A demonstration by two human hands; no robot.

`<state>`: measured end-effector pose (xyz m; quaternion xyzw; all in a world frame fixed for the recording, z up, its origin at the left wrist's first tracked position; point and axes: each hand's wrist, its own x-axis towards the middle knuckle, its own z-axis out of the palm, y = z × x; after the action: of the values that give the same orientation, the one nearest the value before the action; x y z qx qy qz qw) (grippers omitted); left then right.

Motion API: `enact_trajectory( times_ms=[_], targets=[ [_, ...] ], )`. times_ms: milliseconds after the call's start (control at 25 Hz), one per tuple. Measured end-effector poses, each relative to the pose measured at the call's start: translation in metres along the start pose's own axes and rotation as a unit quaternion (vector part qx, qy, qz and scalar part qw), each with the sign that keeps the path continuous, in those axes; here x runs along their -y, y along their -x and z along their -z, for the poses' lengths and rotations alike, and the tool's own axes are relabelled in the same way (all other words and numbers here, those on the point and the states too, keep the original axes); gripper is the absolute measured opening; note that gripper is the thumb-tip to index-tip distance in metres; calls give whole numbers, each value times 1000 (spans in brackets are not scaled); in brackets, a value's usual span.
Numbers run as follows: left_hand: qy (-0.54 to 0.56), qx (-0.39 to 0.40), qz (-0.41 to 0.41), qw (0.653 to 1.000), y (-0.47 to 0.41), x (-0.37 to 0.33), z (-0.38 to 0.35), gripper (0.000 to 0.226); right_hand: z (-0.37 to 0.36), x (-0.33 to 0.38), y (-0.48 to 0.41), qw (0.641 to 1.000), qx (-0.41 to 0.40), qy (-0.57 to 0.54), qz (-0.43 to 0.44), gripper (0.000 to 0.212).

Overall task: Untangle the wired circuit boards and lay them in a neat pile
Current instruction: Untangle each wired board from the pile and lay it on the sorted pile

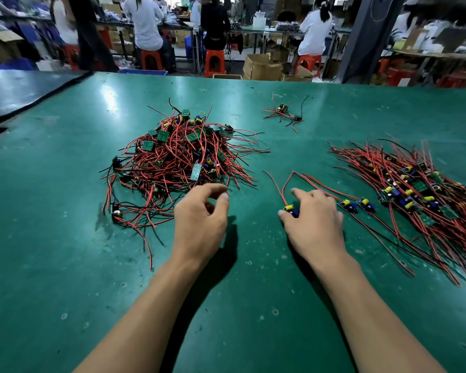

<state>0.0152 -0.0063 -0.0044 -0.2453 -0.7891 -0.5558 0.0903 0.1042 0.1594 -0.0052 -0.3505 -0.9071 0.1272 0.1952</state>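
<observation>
A tangled heap (178,157) of small green circuit boards with red and black wires lies on the green table at centre left. An ordered pile (420,195) of boards with wires running one way lies at the right. My left hand (199,219) hovers just below the heap's near edge, fingers loosely curled and holding nothing. My right hand (315,219) rests over a wired board (291,210) with a yellow capacitor, thumb and fingers on it. Two more boards (357,205) lie in a row just right of that hand, their red wires trailing up and left.
A small separate cluster of wired boards (284,114) lies far centre. The green table mat (253,292) reaches the far edge, with a dark table (24,90) at the far left. Beyond are people on red stools (214,63) and cardboard boxes (261,67).
</observation>
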Motion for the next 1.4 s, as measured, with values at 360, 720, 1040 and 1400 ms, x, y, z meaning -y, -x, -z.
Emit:
enact_trajectory(
  times_ms=[360, 720, 1040, 1400],
  targets=[
    [-121, 90, 101, 983, -17, 11, 11, 55, -24, 30, 22, 986, 42, -116, 115, 25],
    [-108, 51, 89, 989, -15, 11, 8, 45, -2, -14, -10, 998, -11, -42, -43, 25],
    [-257, 111, 3, 960, -5, 6, 3, 28, -19, 7, 1, 991, 22, -113, 63, 31],
    [-202, 104, 9, 974, 3, 1, -1, 46, -14, 23, 4, 908, 126, -396, 53, 22]
  ],
)
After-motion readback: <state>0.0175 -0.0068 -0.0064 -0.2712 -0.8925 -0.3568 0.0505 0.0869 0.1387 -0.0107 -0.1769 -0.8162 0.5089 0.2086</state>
